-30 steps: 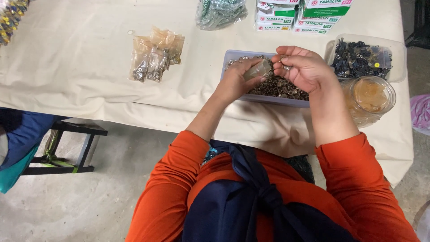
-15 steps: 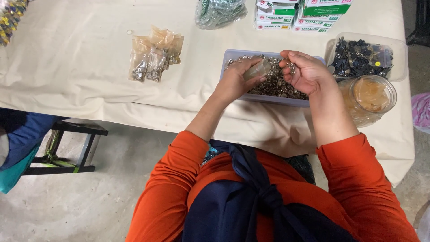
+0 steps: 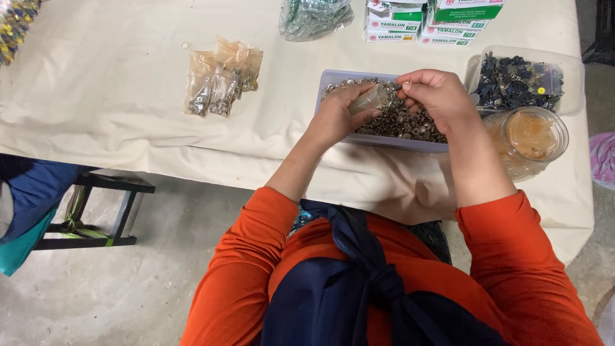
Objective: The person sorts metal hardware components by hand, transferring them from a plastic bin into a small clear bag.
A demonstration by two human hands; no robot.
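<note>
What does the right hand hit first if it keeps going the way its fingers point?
The right hand has its fingers pointing left at the small clear bag pinched in the left hand. It would likely meet that bag first, above the tray of metal pieces; depth is unclear.

We see our left hand point(image 3: 338, 117) pinching a small clear bag point(image 3: 368, 100) over the grey tray point(image 3: 333, 78) of metal snaps point(image 3: 410, 122) | our right hand point(image 3: 439, 96) curled just beside the bag | filled packets point(image 3: 221, 77) lying well apart on the cream cloth point(image 3: 102, 96)
</note>
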